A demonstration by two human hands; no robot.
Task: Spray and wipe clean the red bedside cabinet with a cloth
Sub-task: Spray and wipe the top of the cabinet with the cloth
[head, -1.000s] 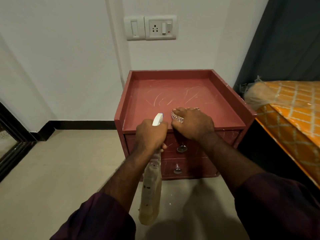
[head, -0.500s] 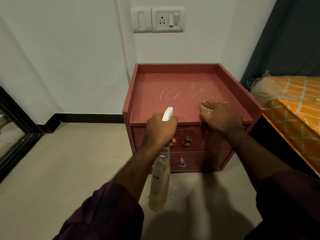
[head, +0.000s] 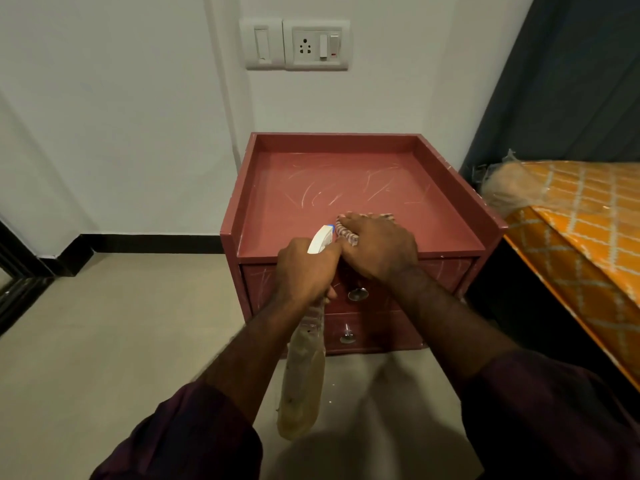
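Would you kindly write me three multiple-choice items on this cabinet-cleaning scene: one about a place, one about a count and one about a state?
1. Where is the cloth?
A. In a bucket.
B. On top of the red cabinet, near its front edge.
C. Hanging on a hook.

2. How many drawer knobs show?
A. Two.
B. Four.
C. None.

3. What is the left hand doing?
A. Hanging idle.
B. Holding a brush.
C. Gripping the spray bottle.

Answers:
1 B, the right hand covers it on the cabinet top.
2 A, one knob sits on each of the two drawer fronts.
3 C, its fingers wrap the bottle's neck below the white nozzle.
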